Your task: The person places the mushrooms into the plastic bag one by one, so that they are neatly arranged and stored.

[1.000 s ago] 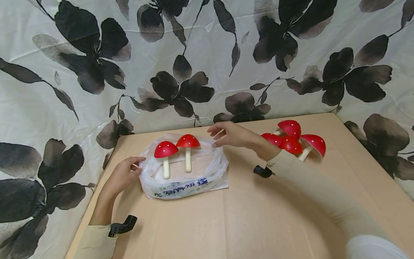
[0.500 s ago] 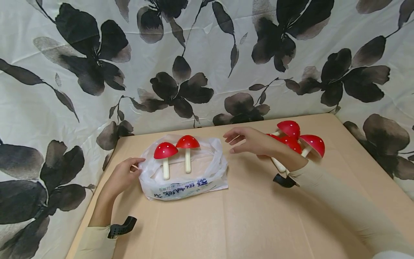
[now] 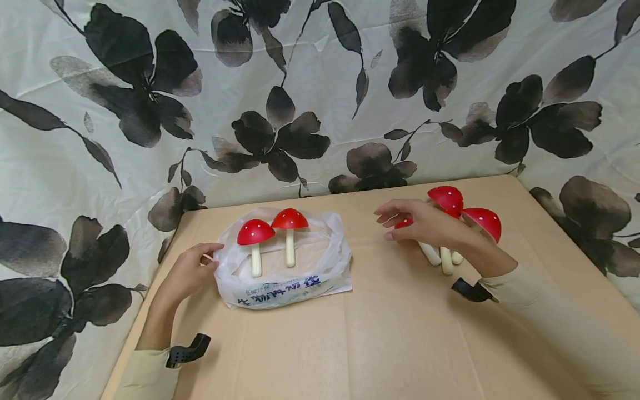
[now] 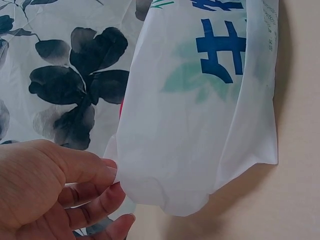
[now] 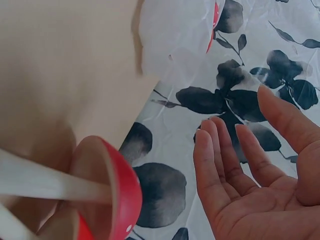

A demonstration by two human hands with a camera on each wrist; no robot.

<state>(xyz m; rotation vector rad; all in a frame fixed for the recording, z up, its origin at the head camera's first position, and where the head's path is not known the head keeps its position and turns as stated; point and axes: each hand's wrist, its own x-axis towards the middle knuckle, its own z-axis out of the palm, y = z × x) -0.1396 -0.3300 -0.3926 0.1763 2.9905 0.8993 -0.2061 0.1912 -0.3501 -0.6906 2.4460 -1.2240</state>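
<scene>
A white plastic bag (image 3: 295,291) with blue lettering lies with its mouth spread on the table. Two toy mushrooms, one with a red dotted cap (image 3: 255,232) and another just like it (image 3: 290,219), lie at its opening, pale stems toward me. My left hand (image 3: 192,269) pinches the bag's left edge between thumb and fingers, as the left wrist view of the bag (image 4: 175,130) shows. Over a pile of similar mushrooms (image 3: 485,221) at the right hovers my right hand (image 3: 425,222), holding nothing, fingers loosely bent. It hides part of the pile; the right wrist view shows one mushroom cap (image 5: 128,195) below it.
The table (image 3: 310,355) is light brown and ends at a back edge just behind the bag and pile. A white cloth (image 3: 350,139) with dark flowers hangs behind and to the sides. Black straps (image 3: 190,350) circle both wrists.
My right hand has moved right, from beside the bag's far right edge to over the mushroom pile. The left hand stays at the bag's edge, and the bag has kept its place.
</scene>
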